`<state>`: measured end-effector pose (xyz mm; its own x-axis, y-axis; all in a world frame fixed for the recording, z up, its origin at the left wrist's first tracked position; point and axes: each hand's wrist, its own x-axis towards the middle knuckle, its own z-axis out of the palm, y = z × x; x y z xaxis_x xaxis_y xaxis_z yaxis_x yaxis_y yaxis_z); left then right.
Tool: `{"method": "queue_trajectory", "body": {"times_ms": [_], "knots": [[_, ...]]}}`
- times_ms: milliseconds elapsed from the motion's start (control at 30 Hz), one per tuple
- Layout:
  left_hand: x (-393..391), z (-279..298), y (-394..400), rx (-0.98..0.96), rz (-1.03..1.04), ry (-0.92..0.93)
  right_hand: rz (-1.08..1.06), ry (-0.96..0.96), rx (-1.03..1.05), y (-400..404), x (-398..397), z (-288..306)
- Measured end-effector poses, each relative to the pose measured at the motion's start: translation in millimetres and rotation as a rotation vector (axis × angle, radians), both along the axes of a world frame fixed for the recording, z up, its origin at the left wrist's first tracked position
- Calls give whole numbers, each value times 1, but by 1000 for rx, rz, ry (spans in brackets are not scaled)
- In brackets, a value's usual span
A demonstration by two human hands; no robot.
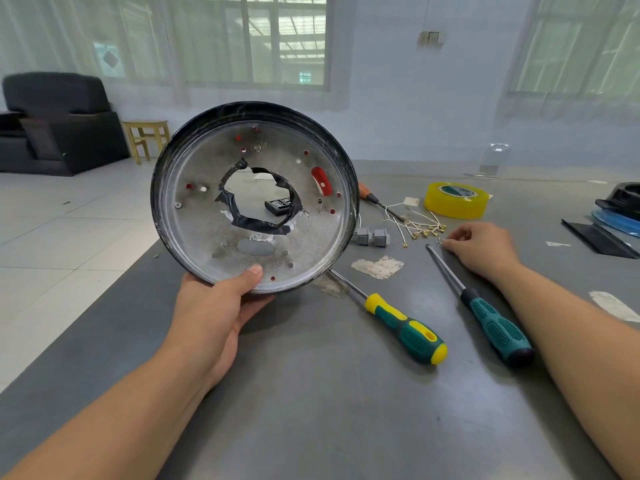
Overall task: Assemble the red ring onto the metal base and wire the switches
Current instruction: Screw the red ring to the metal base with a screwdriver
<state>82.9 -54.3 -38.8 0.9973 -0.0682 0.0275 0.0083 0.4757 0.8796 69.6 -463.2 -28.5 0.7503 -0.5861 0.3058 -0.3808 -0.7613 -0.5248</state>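
A: What is the left hand point(221, 306) doing?

B: It is gripping the metal base point(254, 197) by its lower rim, thumb pressing on the inner face and fingers curling underneath. It is holding the base up, tilted toward the camera, left of centre in the frame, above the grey table point(311, 393).

A: Is the red ring showing?

B: Red is peeking through the small holes and through one oval slot point(320, 181) on the right of the base. The ring seems to be sitting behind the plate, though I cannot tell how it is seated.

A: And the right hand point(479, 245)?

B: It is resting on the table at the right of the frame, fingers curling in, fingertips pinching at something tiny beside the white wires point(420, 225) with brass terminals. What it is pinching is too small to make out.

A: Where are the switches?

B: Two grey switches point(372, 236) are lying just right of the base's rim, near the wires. A yellow-and-green screwdriver point(398, 322) is lying lower centre, a dark green one point(485, 306) to its right, and a yellow tape roll point(455, 199) is sitting further up.
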Motion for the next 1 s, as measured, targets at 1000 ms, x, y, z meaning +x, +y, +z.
{"method": "queue_trajectory", "body": {"times_ms": [1000], "knots": [[-21,7,8,97,29,-27,655,-447,-221,259,-71,2]]}}
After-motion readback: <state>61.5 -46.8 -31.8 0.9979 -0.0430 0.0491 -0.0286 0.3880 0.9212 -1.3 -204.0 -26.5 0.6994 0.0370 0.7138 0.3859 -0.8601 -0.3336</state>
